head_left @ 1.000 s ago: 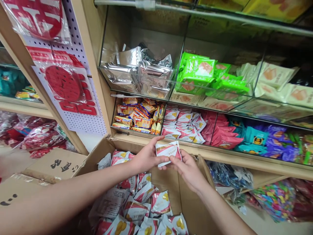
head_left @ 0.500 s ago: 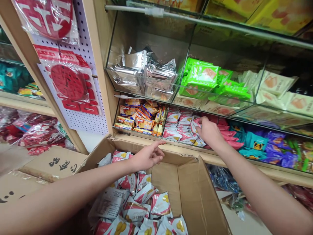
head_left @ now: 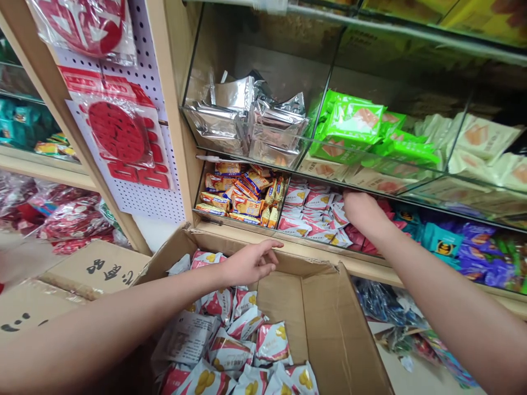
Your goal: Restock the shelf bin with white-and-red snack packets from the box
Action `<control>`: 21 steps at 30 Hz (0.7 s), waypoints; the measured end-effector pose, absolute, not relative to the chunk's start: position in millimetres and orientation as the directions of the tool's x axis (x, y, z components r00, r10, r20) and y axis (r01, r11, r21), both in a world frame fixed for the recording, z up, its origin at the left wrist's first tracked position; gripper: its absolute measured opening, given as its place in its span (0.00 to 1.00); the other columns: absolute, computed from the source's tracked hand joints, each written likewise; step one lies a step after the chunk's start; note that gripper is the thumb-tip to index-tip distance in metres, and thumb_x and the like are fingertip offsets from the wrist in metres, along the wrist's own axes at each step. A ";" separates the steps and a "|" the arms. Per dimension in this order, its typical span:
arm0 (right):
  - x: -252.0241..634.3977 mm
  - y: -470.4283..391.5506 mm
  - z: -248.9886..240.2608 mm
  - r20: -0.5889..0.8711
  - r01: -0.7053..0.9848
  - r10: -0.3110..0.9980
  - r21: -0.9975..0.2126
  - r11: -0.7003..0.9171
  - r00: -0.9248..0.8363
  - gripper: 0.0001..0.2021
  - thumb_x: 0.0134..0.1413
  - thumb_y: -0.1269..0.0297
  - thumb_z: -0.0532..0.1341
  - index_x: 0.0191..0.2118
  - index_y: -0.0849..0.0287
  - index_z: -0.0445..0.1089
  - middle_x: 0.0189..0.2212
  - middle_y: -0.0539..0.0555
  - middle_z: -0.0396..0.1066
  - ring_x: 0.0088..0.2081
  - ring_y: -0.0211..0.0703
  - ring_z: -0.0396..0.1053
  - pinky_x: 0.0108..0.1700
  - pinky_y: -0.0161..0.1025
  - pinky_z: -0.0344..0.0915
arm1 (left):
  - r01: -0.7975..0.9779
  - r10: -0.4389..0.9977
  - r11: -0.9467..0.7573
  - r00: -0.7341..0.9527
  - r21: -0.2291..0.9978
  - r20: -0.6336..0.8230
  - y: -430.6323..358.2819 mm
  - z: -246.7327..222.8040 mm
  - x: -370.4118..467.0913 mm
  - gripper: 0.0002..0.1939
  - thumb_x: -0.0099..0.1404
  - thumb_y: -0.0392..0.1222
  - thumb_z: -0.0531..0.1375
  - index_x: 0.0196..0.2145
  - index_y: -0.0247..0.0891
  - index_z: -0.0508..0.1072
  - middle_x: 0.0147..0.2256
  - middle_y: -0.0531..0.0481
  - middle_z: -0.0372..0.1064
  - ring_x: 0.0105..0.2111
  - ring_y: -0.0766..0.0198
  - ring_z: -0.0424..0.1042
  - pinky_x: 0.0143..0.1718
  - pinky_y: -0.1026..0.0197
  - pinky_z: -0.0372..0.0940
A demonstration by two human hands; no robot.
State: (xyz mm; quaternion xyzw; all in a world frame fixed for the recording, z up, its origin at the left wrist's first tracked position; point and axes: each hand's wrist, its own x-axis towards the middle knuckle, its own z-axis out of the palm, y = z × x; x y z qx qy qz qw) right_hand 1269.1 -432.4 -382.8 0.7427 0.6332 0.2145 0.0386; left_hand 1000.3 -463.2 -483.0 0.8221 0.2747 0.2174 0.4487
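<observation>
My left hand hovers over the cardboard box, fingers apart and holding nothing. Inside the box lie several white-and-pink snack packets with yellow pictures, heaped mostly to the left. My right hand reaches into the low shelf bin, where similar white-and-pink snack packets are packed in rows. It is at the right end of those rows, by some plain pink packets. Its fingers are hidden under the upper tray's edge and behind the hand, so what they grip cannot be seen.
Orange snack packets fill the bin at left, teal packets and purple packets those at right. A clear tray above holds silver packets and green packets. Red decorations hang left. Closed cartons stand beside the box.
My right hand has gone deeper into the bin and slightly right, its fingers now out of sight. My left hand has barely moved. The view has shifted slightly.
</observation>
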 end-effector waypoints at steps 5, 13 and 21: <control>1270.1 -428.0 -387.8 0.225 0.917 0.971 0.364 -0.164 0.085 0.12 0.49 0.77 0.51 0.38 0.72 0.68 0.34 0.69 0.70 0.36 0.52 0.70 0.35 0.39 0.62 | 0.262 0.637 -0.478 0.761 0.838 0.125 -464.0 -480.8 1000.5 0.23 0.56 0.35 0.52 0.51 0.37 0.56 0.36 0.48 0.65 0.28 0.69 0.66 0.27 0.67 0.61; 1269.0 -434.7 -397.0 0.186 0.881 0.983 0.464 -0.091 0.004 0.10 0.49 0.67 0.55 0.34 0.68 0.70 0.35 0.67 0.70 0.42 0.57 0.64 0.37 0.45 0.59 | 0.292 0.602 -0.553 0.788 0.780 0.132 -463.7 -478.1 998.6 0.22 0.56 0.34 0.53 0.50 0.37 0.58 0.35 0.49 0.67 0.31 0.68 0.67 0.30 0.66 0.61; 1268.4 -433.9 -413.6 0.314 0.836 0.945 0.540 -0.094 -0.097 0.14 0.51 0.78 0.47 0.37 0.71 0.68 0.34 0.66 0.68 0.38 0.52 0.63 0.35 0.42 0.56 | 0.397 0.475 -0.689 0.879 0.607 -0.036 -461.6 -489.3 991.1 0.17 0.56 0.35 0.53 0.45 0.34 0.65 0.36 0.46 0.71 0.33 0.65 0.70 0.33 0.66 0.62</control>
